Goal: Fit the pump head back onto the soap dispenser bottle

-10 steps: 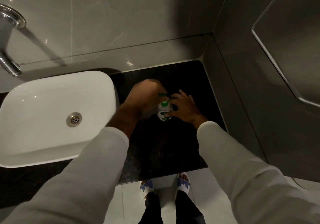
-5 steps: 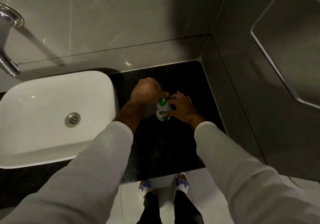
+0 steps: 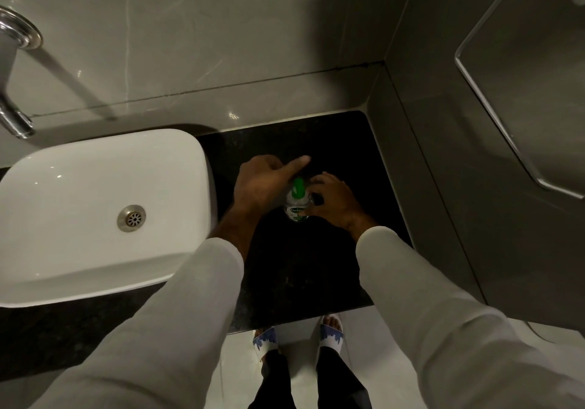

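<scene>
A small clear soap dispenser bottle (image 3: 297,208) with a white and green label stands upright on the black countertop (image 3: 304,269). Its green pump head (image 3: 298,187) sits on top of the bottle. My left hand (image 3: 262,184) is curled around the pump head from the left, with the index finger stretched out past it. My right hand (image 3: 332,198) grips the bottle's body from the right. The fingers hide the joint between the pump and the bottle's neck.
A white rectangular basin (image 3: 104,209) with a metal drain stands directly left of my hands. A chrome tap (image 3: 14,117) juts from the tiled wall at far left. A grey side wall closes the counter on the right. My sandalled feet (image 3: 297,339) show below the counter's edge.
My left hand has turned on the pump head, and its index finger now points out to the right. More of the green pump shows. The bottle and my right hand have stayed in place.
</scene>
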Demonstrator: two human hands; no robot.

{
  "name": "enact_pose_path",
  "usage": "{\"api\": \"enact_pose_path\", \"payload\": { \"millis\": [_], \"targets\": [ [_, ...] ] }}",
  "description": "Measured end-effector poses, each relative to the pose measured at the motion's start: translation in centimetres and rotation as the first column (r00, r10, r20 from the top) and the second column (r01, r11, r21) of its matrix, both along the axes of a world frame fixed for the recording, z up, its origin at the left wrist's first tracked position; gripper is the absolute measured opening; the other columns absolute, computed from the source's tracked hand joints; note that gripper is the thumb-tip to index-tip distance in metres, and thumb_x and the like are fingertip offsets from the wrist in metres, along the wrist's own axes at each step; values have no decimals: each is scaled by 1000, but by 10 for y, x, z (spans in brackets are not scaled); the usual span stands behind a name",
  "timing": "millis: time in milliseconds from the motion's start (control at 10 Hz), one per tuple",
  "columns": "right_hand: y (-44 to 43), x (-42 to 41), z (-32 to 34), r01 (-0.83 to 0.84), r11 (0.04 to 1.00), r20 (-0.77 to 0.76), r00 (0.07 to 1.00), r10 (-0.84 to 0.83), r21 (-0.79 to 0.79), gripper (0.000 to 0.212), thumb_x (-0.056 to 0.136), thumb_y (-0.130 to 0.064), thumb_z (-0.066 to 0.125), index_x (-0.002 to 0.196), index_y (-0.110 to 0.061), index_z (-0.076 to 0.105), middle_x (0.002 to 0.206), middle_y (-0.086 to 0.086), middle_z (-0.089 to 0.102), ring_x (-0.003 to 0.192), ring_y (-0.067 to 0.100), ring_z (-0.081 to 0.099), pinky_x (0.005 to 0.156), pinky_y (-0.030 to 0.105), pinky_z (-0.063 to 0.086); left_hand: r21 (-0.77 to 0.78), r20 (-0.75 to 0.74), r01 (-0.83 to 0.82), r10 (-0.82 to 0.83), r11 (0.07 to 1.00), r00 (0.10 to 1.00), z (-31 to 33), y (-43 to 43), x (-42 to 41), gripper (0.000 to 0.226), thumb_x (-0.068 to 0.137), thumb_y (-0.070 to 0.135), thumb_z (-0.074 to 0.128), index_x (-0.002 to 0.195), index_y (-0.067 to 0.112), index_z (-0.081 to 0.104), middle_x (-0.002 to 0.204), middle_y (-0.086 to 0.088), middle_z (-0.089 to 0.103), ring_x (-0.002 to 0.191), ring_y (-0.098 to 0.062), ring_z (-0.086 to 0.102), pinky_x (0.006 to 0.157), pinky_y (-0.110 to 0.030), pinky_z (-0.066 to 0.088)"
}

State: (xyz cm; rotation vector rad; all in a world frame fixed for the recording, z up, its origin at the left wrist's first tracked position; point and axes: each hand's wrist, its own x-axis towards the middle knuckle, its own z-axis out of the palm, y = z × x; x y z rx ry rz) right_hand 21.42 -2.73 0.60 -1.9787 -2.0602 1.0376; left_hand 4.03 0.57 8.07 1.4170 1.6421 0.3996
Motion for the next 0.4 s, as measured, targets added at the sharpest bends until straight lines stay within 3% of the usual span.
{"api": "enact_pose_path", "payload": {
  "millis": [100, 200, 300, 400],
  "targets": [
    [-8, -2, -5, 21, 1000, -45, 999, -21, 4, 57, 76, -44, 79, 124, -16, 67, 143, 7, 53, 143, 29, 37, 117, 54, 31, -71, 20, -32, 33, 997, 999, -28, -19, -14, 26, 89, 36, 70, 104, 16, 78, 104, -9, 79, 97, -27, 75, 91, -40, 60],
    [-11, -2, -13, 45, 998, -58, 997, -43, 33, 58, 74, -46, 80, 123, -16, 68, 139, 8, 56, 139, 29, 43, 115, 53, 36, -102, -16, 120, -122, 988, 992, -43, -32, -16, 29, 92, 15, 66, 120, 14, 73, 122, -13, 74, 114, -31, 70, 104, -39, 53],
    [-11, -5, -15, 51, 997, -58, 997, -48, 53, 59, 74, -47, 80, 124, -18, 67, 140, 8, 55, 140, 30, 41, 115, 54, 34, -18, -54, 214, -215, 977, 975, -53, -43, -13, 37, 89, 5, 64, 125, 11, 69, 124, -14, 73, 116, -30, 68, 100, -35, 51],
    [-12, -2, -6, -20, 1000, 51, 999, 20, 3, 83, 73, -50, 79, 145, -26, 46, 161, 8, 31, 154, 32, 17, 121, 60, 21, -15, -49, 252, -253, 967, 966, -59, -43, -17, 53, 83, -3, 62, 134, 9, 62, 132, -17, 68, 125, -33, 63, 106, -34, 48]
  ]
}}
